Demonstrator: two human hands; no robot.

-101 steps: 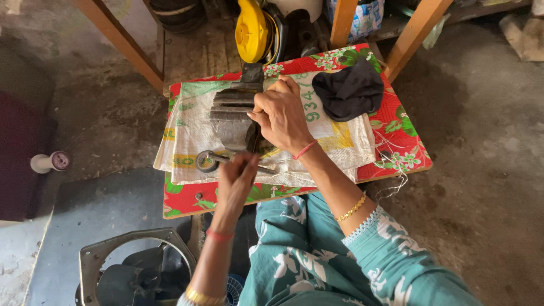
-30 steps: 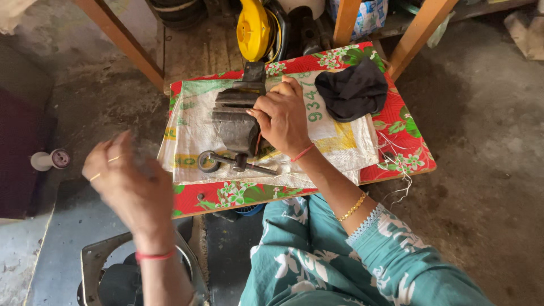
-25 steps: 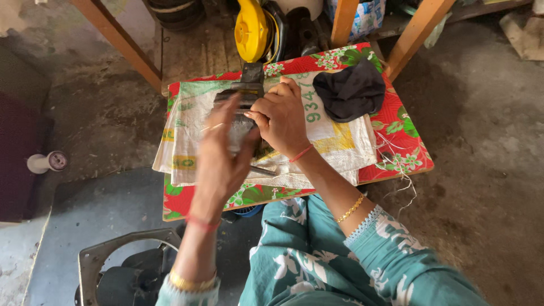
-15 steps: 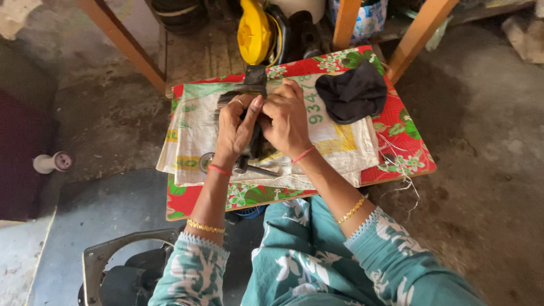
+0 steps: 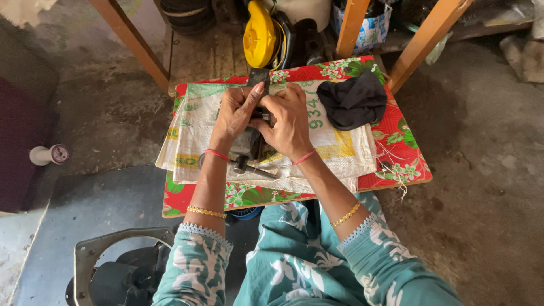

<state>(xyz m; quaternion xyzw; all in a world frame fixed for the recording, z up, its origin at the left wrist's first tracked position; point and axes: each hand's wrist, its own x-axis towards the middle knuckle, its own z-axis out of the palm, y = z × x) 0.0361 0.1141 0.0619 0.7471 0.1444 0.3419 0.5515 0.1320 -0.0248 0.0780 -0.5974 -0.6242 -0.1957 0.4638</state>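
Nearest to me, bottom left on the floor, sits a grey metal fan housing [image 5: 122, 266]. Past my patterned sleeves, both hands meet over the low counter [image 5: 411, 164], which is covered in a red flowered cloth with a white woven sack [image 5: 345, 150] spread on top. My left hand [image 5: 235, 113] has its grip closed around the near and left side of a small dark metal vise [image 5: 249, 144], fingers curled over it; my right hand [image 5: 289, 122] grips the same vise from the right, thumb pressed against its top. I judge I'm working something at its jaws, and the next move calls for a steady two-handed hold. A black cloth [image 5: 354, 102] lies further right, a yellow power tool [image 5: 259, 37] beyond.
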